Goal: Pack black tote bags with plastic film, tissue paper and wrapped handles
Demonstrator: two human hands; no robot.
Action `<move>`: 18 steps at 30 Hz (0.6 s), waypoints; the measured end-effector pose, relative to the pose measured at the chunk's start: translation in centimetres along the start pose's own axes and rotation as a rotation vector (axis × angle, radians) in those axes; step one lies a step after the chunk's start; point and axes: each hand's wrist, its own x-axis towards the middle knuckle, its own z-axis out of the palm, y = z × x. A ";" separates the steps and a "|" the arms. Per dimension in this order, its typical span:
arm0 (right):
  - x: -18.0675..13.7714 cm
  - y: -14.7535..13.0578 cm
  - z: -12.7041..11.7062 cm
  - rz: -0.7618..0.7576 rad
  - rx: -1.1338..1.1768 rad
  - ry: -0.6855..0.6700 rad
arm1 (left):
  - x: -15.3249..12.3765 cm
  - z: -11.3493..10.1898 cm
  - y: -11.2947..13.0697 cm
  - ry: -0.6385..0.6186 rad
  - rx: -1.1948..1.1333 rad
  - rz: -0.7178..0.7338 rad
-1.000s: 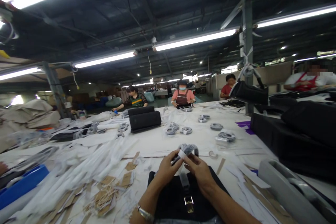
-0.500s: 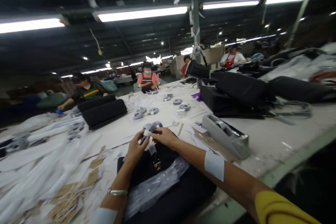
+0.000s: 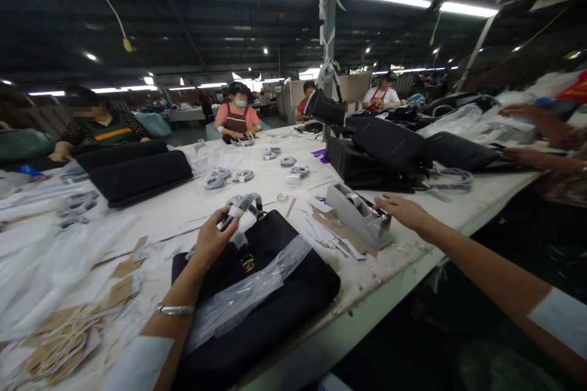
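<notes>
My left hand (image 3: 213, 237) is closed around the carry handle (image 3: 247, 203) of a black bag, which is wrapped in grey-white film with a white band round it. The black bag (image 3: 293, 281) lies flat before me, with a gold clasp (image 3: 247, 263) and a strip of clear plastic (image 3: 250, 296) across its front. To the right, my right hand (image 3: 406, 212) touches the front end of a grey tape dispenser (image 3: 355, 220). Its fingers are pressed together there; whatever is between them is hidden.
Paper slips (image 3: 328, 232) lie beside the dispenser. Wrapped strap coils (image 3: 243, 176) are spread over the white table (image 3: 257, 146). Black bags are piled at the right (image 3: 376, 153) and left (image 3: 137, 174). Card tags with strings (image 3: 64, 342) sit at lower left. Other people work around the table.
My right hand has let go of the wrapped handle and moved right to the tape dispenser. My left hand still holds the handle. The view has turned to the right.
</notes>
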 end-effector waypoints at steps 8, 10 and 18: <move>-1.3 -0.9 -0.2 0.192 0.606 -0.202 | -0.2 -0.2 0.0 -0.002 0.046 -0.003; -1.8 -1.3 -1.1 0.126 0.685 -0.134 | -0.2 -0.2 -0.1 -0.006 0.045 -0.006; -6.4 0.0 -2.5 0.225 0.720 -0.085 | -0.1 -0.3 -0.4 0.001 0.022 -0.004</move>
